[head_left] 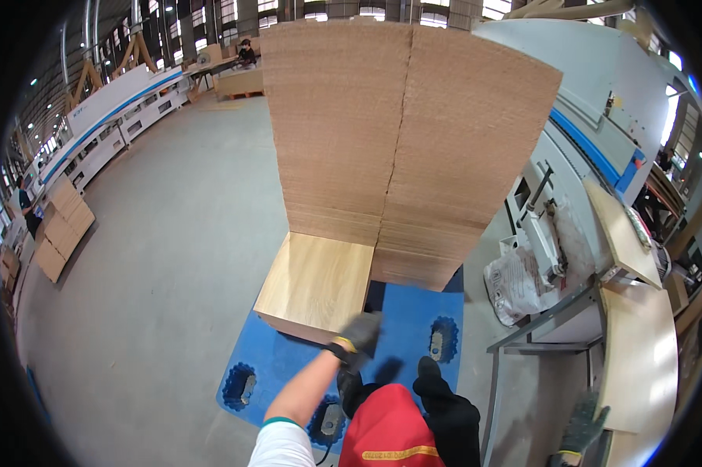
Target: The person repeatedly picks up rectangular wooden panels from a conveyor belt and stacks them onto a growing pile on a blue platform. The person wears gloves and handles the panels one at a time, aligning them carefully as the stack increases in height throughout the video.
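My left hand [358, 336], in a dark grey glove, is at the near right corner of a low stack of light wood-grain panels [320, 276]. Its fingers are smeared and partly turned away, so I cannot tell whether they touch the stack. Far to the lower right, my right hand [586, 426], also gloved, has its fingers spread beside the edge of a pale board [635, 350]. Nothing shows in its grasp. Behind the low stack rise two tall stacks of brown boards [335, 117], side by side on a blue plastic pallet [401, 311].
The pallet has deep openings [442, 340] close to my feet. On the right stand a metal-legged table [553, 348], a crumpled plastic bag [514, 284] and a large white machine [576, 156]. Leaning boards [63, 229] and a person [29, 208] are at far left.
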Tool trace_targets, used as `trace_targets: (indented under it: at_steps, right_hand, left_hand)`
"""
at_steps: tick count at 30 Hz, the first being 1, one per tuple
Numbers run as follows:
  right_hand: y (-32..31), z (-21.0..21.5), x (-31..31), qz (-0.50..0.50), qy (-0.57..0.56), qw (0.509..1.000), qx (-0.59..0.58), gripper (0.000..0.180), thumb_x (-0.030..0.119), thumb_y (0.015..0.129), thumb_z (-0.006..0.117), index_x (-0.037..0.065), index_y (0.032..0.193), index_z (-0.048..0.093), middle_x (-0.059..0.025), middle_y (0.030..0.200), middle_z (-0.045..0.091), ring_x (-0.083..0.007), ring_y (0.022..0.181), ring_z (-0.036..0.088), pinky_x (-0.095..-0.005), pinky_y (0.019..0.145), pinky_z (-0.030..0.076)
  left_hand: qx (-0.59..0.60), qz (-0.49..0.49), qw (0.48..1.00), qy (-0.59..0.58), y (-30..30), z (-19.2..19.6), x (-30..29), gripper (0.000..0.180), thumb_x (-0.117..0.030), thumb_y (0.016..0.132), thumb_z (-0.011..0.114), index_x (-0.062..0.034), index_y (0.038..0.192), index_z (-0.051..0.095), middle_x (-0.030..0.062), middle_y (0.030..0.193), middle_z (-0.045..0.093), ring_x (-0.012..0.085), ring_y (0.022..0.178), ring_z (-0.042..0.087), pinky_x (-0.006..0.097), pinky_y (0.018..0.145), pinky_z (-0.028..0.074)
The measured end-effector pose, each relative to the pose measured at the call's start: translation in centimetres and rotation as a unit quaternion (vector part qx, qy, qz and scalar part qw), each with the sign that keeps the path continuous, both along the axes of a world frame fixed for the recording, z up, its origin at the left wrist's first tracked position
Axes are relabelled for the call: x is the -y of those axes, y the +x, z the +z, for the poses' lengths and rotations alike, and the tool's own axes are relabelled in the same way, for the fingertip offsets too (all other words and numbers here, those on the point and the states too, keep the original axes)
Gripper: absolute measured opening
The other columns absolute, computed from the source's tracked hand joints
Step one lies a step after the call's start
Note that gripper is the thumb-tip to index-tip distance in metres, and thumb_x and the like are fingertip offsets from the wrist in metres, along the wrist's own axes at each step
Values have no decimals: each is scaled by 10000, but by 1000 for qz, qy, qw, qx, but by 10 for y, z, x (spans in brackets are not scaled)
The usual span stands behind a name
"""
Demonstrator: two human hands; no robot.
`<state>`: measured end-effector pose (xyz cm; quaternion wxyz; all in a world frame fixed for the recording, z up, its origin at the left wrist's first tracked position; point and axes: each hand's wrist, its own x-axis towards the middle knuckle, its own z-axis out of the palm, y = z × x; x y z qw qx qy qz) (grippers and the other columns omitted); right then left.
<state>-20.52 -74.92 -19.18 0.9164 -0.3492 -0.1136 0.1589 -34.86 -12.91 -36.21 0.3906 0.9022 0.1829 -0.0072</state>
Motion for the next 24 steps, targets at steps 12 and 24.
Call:
trace_targets:
  at_steps: [12,24]
  right_hand:
    - [-181,-3,40,-120,45,980,-149,753,575,912,542,78,1456,388,-134,1360,556,-271,1134,576,-398,957,467]
    - [-155,9,-69,66,-26,988,-134,545,324,964,554,39,1409,421,-148,1386,522,-305,1243,525,-492,1084,383]
  left_hand:
    - [117,-280,836,-458,45,140,391,574,-386,919,660,36,1285,531,88,1113,660,123,967,608,257,817,484]
    - [248,75,699,-666,-133,87,244,717,-503,905,602,-52,1425,402,129,1389,496,270,1251,501,432,1048,411]
